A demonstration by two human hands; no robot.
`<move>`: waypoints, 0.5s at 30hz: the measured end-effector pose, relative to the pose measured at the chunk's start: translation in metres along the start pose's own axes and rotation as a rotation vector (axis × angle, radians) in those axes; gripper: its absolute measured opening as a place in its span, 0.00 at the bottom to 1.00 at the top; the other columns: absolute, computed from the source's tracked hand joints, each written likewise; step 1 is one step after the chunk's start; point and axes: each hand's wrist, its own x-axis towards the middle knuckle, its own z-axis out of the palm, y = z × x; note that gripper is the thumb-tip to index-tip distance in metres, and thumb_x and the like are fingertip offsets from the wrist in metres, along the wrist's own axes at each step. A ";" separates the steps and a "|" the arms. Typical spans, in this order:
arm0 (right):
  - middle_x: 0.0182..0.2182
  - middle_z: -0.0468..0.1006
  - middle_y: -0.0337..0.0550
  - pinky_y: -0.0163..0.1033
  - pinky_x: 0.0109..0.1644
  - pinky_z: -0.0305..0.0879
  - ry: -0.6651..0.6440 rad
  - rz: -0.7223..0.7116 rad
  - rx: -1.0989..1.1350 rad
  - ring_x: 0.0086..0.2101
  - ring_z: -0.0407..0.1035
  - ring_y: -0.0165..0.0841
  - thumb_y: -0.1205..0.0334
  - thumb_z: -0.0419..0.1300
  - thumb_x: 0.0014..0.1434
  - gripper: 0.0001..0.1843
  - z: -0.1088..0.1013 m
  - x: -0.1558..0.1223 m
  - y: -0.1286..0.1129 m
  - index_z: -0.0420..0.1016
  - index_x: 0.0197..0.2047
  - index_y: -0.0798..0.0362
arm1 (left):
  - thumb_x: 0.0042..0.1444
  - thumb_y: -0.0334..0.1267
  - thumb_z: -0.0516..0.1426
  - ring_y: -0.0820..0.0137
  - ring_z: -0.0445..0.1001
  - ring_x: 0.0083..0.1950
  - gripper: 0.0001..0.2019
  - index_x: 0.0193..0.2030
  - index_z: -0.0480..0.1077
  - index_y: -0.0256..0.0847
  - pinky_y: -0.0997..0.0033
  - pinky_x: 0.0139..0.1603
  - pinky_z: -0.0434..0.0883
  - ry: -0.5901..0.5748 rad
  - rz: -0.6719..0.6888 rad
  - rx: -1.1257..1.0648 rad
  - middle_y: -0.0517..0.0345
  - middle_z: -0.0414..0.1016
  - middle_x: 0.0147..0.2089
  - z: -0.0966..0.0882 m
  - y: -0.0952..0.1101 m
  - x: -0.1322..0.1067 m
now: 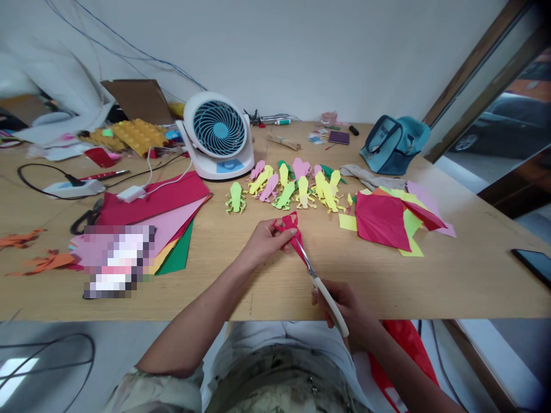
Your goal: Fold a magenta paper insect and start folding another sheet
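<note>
My left hand (pixel 266 241) pinches a small folded piece of red paper (pixel 289 225) above the wooden table (pixel 258 275). My right hand (pixel 346 310) grips white-handled scissors (pixel 321 284), whose blades touch the lower edge of the red paper. Beyond them lies a row of several cut paper insect shapes (pixel 286 189) in yellow, pink and green. Both hands work over the table's near edge.
A stack of coloured paper sheets (pixel 159 218) lies at left, with red and yellow scraps (pixel 387 218) at right. A white desk fan (pixel 219 135), a blue bag (pixel 394 143), a power strip (pixel 71 188) with cables and a phone (pixel 534 264) stand around.
</note>
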 end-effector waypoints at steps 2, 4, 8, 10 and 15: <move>0.20 0.60 0.32 0.32 0.22 0.56 0.007 -0.006 -0.010 0.20 0.58 0.26 0.39 0.61 0.59 0.25 0.000 0.000 0.000 0.65 0.27 0.52 | 0.40 0.54 0.70 0.80 0.65 0.21 0.23 0.28 0.73 0.35 0.77 0.24 0.63 0.003 -0.015 -0.019 0.61 0.73 0.23 -0.001 -0.003 0.001; 0.20 0.60 0.32 0.32 0.22 0.56 -0.003 -0.006 -0.013 0.20 0.59 0.26 0.39 0.62 0.59 0.24 -0.001 -0.001 0.001 0.65 0.27 0.52 | 0.39 0.55 0.70 0.80 0.63 0.20 0.23 0.27 0.72 0.35 0.77 0.24 0.62 -0.004 -0.067 -0.071 0.63 0.70 0.21 -0.003 -0.007 0.002; 0.19 0.60 0.32 0.34 0.23 0.57 -0.044 -0.001 -0.020 0.20 0.59 0.27 0.38 0.60 0.59 0.25 -0.006 -0.002 -0.001 0.65 0.27 0.52 | 0.40 0.55 0.70 0.80 0.61 0.20 0.23 0.26 0.71 0.36 0.77 0.24 0.60 -0.015 -0.077 -0.093 0.65 0.67 0.19 -0.003 -0.008 0.001; 0.19 0.60 0.32 0.34 0.23 0.56 -0.041 -0.006 -0.055 0.20 0.58 0.27 0.39 0.59 0.60 0.25 -0.009 -0.003 -0.005 0.65 0.27 0.52 | 0.41 0.55 0.69 0.80 0.61 0.20 0.22 0.27 0.72 0.36 0.77 0.24 0.61 -0.010 -0.006 -0.037 0.62 0.70 0.22 0.000 -0.006 0.000; 0.20 0.61 0.33 0.35 0.24 0.52 -0.031 0.008 -0.118 0.21 0.58 0.28 0.39 0.59 0.59 0.24 -0.013 -0.004 -0.012 0.66 0.27 0.52 | 0.43 0.54 0.69 0.80 0.62 0.21 0.22 0.27 0.72 0.35 0.77 0.25 0.63 0.069 0.067 -0.071 0.62 0.71 0.23 0.000 -0.007 0.002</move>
